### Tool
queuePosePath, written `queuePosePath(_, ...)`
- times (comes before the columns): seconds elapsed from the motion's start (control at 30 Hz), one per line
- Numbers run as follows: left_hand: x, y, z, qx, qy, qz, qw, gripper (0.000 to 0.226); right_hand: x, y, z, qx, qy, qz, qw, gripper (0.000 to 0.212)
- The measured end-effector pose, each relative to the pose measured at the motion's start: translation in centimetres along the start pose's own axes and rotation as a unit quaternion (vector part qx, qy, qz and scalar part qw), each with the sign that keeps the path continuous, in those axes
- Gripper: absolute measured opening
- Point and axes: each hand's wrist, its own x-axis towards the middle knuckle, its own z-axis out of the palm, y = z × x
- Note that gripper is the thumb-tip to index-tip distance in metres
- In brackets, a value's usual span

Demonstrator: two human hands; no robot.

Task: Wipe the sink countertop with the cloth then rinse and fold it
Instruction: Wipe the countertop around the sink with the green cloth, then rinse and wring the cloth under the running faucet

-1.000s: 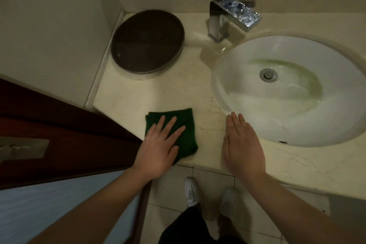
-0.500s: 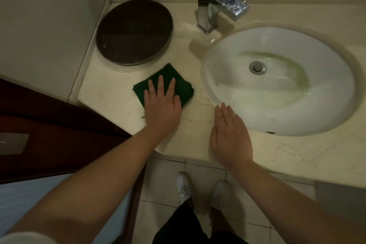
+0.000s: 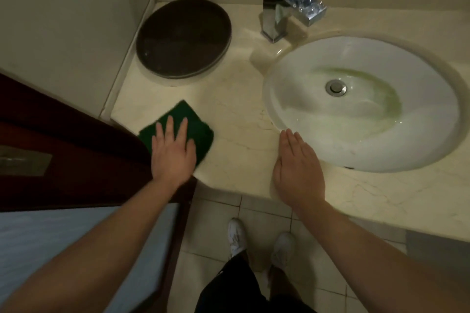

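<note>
Fingers (image 3: 169, 126) of the left hand (image 3: 173, 154) lie straight and slightly spread, pressed flat on the green cloth (image 3: 202, 131). They curl round nothing, and the palm bears down rather than gripping. The cloth sits directly beneath them at the front-left corner of the countertop (image 3: 239, 109), close to the dark wooden door (image 3: 76, 155). Its far half shows beyond the fingertips. It looks folded and near square, so it has no real long axis, and it is set diamond-wise with one corner pointing away toward the round dark tray (image 3: 183, 38). Its edges are smeared with blur, which suggests a wiping stroke in progress.

The right hand (image 3: 297, 173) rests flat on the countertop with fingers together, holding nothing. Its fingertips are just at the near rim of the sink (image 3: 432, 140), and it is well apart from the cloth.

The left hand is plainly the one nearer the cloth (in fact on top of it). From there, open marble runs away toward the tray and rightward toward the faucet (image 3: 277, 15). The basin for rinsing lies to the right, past the resting hand. Wiping seems to be the step in hand, with rinsing and folding yet to come.
</note>
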Motion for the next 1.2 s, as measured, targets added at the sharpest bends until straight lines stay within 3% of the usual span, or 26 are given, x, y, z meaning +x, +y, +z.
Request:
queuePosePath(0.1,2.4,1.3,-0.4,-0.007,0.008,-0.035,0.999,0.059,0.1,0.0,0.1,0.002,0.006,-0.004,1.0,0.056)
queuePosePath(0.33,-3.4,7.0,1.4,-0.027,0.041,0.023,0.999,0.062,-0.2,0.3,0.1,0.04,0.004,-0.014,0.999,0.056)
queuePosePath(0.47,-7.4,11.5,2.1,-0.048,0.021,0.054,0.997,0.062,-0.7,1.8,-1.5,0.187,0.015,-0.004,0.982,0.05)
queuePosePath(0.6,-10.8,18.7,2.8,-0.064,-0.027,0.136,0.988,0.062,-1.5,3.8,-3.8,0.224,0.013,0.061,0.973,0.054)
queuePosePath(0.73,-11.1,22.9,2.1,-0.053,-0.084,0.254,0.962,0.074,-2.7,5.1,-5.5,0.216,0.044,0.11,0.969,0.042)
queuePosePath(0.83,-10.4,22.3,1.2,-0.119,-0.081,0.288,0.947,0.059,-2.9,6.1,-5.6,0.156,0.024,0.155,0.975,0.043)
queuePosePath(0.93,-10.1,19.3,0.0,-0.289,-0.089,0.25,0.92,0.041,-2.7,6.6,-5.1,0.065,-0.016,0.165,0.984,0.049)
queuePosePath(1.0,-9.8,17.0,-0.3,-0.329,-0.051,0.192,0.923,0.033,-2.5,6.4,-5.1,0.047,-0.028,0.15,0.987,0.041)
queuePosePath(1.07,-9.7,15.5,-1.0,-0.336,-0.022,0.15,0.93,0.027,-2.2,5.9,-5.6,0.084,-0.017,0.156,0.984,0.028)
queuePosePath(1.2,-9.0,15.4,-2.7,-0.369,-0.048,0.086,0.924,0.03,-1.5,4.6,-6.8,0.161,-0.009,0.144,0.976,0.015)
